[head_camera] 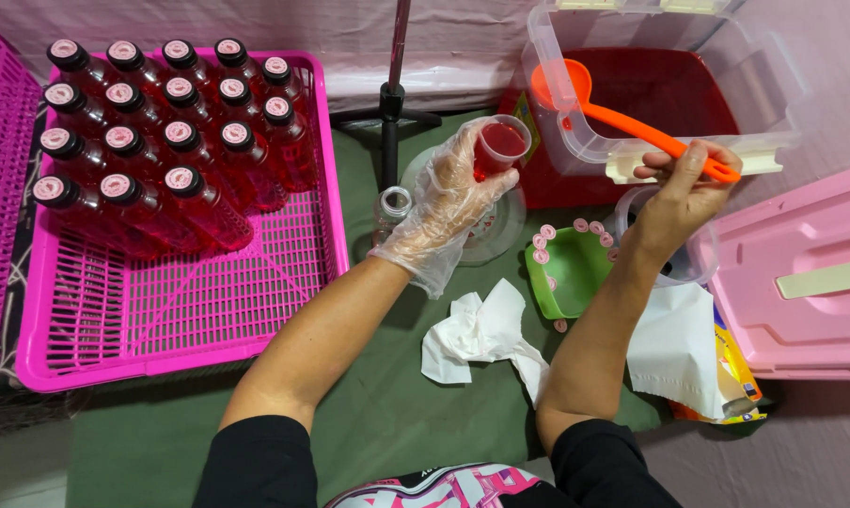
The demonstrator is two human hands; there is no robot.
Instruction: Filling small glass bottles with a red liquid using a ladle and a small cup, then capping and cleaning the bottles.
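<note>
Hands (674, 193) on ladle (632, 118) and cup (498, 143); cup's base hidden.

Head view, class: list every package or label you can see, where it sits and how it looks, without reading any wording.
Round pink-and-white cap labels: atop the red-filled bottles in the magenta plastic crate, upper left.
Loose round pink stickers: around the small green tray, centre right.
Yellow printed packet: flat under white paper, lower right.

Filled red bottles (152, 141) stand in rows in the pink basket's (190, 320) far left corner, each black cap bearing a round pink label. A yellow printed package (740, 376) lies at right, partly under white paper.
</note>
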